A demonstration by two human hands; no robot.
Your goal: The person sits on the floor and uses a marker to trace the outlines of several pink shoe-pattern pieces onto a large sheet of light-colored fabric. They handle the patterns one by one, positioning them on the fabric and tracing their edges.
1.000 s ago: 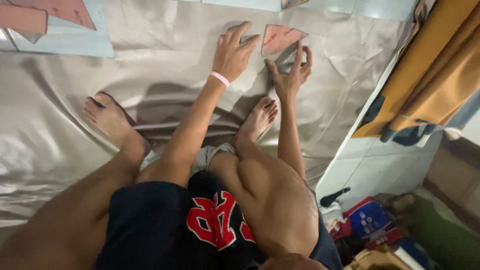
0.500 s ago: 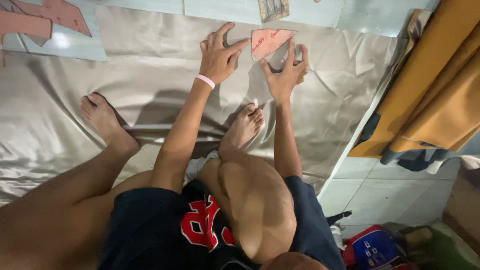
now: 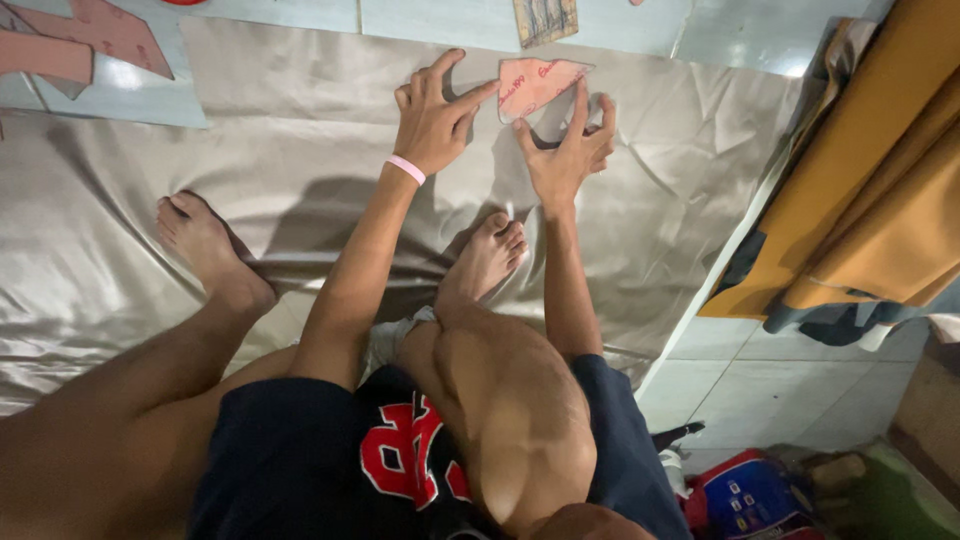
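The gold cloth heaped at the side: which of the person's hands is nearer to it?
Right. The right hand lies between the pink card and the gold cloth; the left hand sits farther away, beyond the card.

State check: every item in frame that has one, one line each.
Left hand: open, fingers spread, index tip on the pink pattern piece.
Right hand: open, fingers on the pattern piece's lower edge.
Pink pattern piece: flat on the fabric, pinned by both hands.
Silver fabric: spread on the floor, wrinkled.
Other pink pieces: flat, untouched.
Orange cloth: bunched up.
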